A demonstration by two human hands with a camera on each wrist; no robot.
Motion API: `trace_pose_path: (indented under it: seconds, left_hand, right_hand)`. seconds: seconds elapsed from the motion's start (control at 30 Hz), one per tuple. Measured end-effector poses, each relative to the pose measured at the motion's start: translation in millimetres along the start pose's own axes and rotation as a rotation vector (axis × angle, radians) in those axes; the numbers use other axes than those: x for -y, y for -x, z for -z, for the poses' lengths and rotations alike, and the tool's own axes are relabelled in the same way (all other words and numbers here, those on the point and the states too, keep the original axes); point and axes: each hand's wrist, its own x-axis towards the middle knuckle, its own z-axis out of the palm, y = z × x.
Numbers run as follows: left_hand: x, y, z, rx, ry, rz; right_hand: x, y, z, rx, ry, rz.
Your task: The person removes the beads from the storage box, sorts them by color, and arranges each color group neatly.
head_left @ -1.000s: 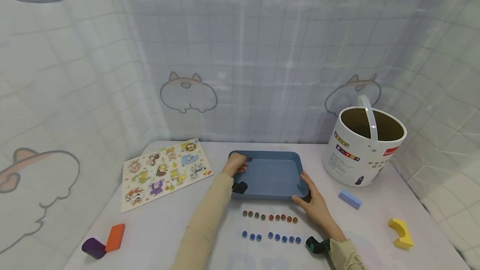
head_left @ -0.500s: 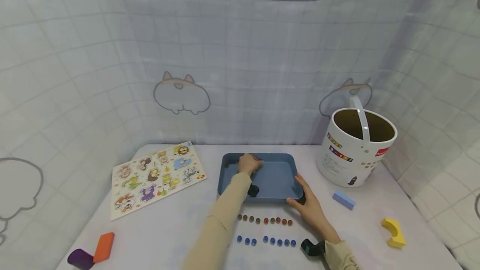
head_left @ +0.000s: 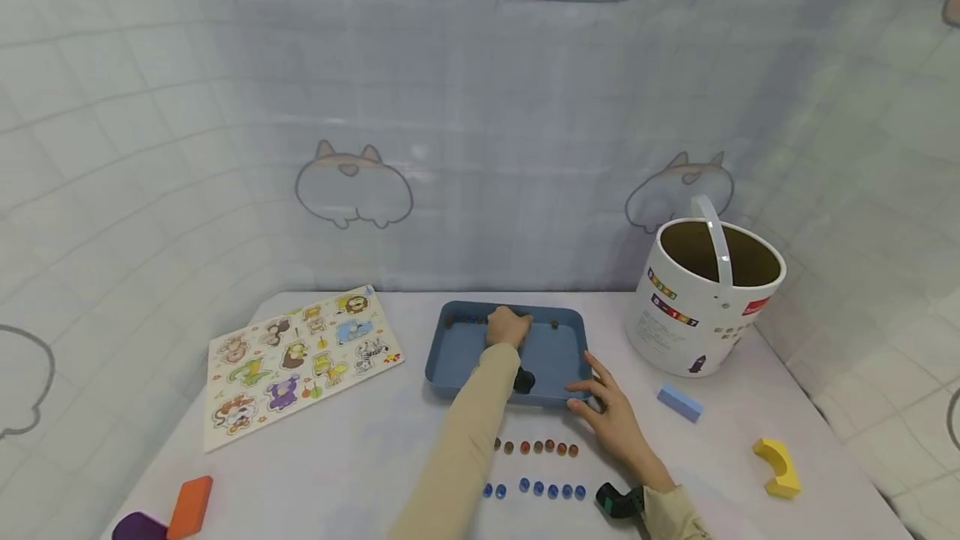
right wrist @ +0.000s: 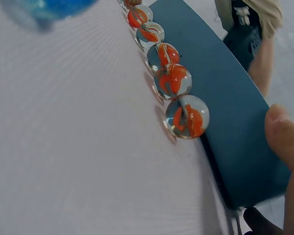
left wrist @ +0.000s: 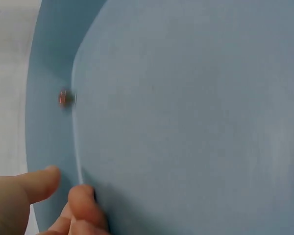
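My left hand (head_left: 507, 327) is inside a blue-grey tray (head_left: 456, 367) at its far wall. In the left wrist view its index finger stands apart from the thumb, nothing visibly pinched between them. A blurred orange-streaked marble (left wrist: 65, 98) lies along the wall ahead of them. To the hand's left, several dark marbles (head_left: 450, 321) line the same wall. My right hand (head_left: 617, 423) grips the tray's near right corner, thumb (right wrist: 283, 132) against the outer near wall. Before the tray run a row of orange-streaked glass marbles (right wrist: 187, 116) and a row of blue marbles (head_left: 552, 491), both partly behind my left sleeve.
An animal puzzle board (head_left: 300, 361) lies left of the tray. A white bucket (head_left: 693, 307) with a handle stands at right, near a blue block (head_left: 679, 403) and a yellow arched block (head_left: 777, 467). Orange (head_left: 191, 507) and purple (head_left: 139, 527) blocks sit front left.
My left hand has moved right along the tray's far wall, and a marble now shows farther right of it. My right index finger has shifted over the near rim. The view has turned slightly.
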Motion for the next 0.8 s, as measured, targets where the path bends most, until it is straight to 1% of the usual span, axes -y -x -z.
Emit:
trace_pose_path:
  seconds: [0.07,0.1,0.17,0.27,0.33,0.43,0.53,0.57,0.7,0.77,0.8]
  left_hand:
    - [0.0,-0.9,3.4,0.030,0.068,0.007]
    - [-0.2,-1.0,4.8,0.039,0.084,0.016]
    - [-0.9,-0.3,7.6,0.060,0.095,0.039]
    - [-3.7,2.4,8.7,0.096,0.081,0.058]
    - [-6.4,4.3,6.4,0.120,0.084,0.044]
    - [-12.5,7.1,-1.5,0.183,0.135,0.006]
    - [-18.8,10.1,-11.5,0.285,0.185,-0.021]
    - [-21.2,11.7,-14.1,0.333,0.199,-0.017]
    - [-28.8,19.0,-21.6,0.520,0.221,0.037]
    - [-32.3,22.9,-23.6,0.580,0.234,0.071]
    - [-34.0,24.6,-24.6,0.599,0.237,0.081]
  right_hand:
    - [-2,-1,4,-0.021,-0.012,0.019]
    - [-2,-1,6,-0.027,-0.010,0.022]
    - [-3,0,8,-0.032,-0.011,0.027]
    - [2,1,11,-0.036,-0.033,-0.007]
    - [9,1,14,-0.037,-0.048,-0.030]
    - [23,1,19,-0.031,-0.068,-0.062]
    - [32,-1,21,-0.018,-0.067,-0.068]
    - [32,-1,20,-0.013,-0.073,-0.065]
    - [20,-1,12,0.001,-0.092,-0.041]
    - [12,-1,9,-0.001,-0.102,-0.031]
    - [8,-2,8,-0.005,-0.106,-0.031]
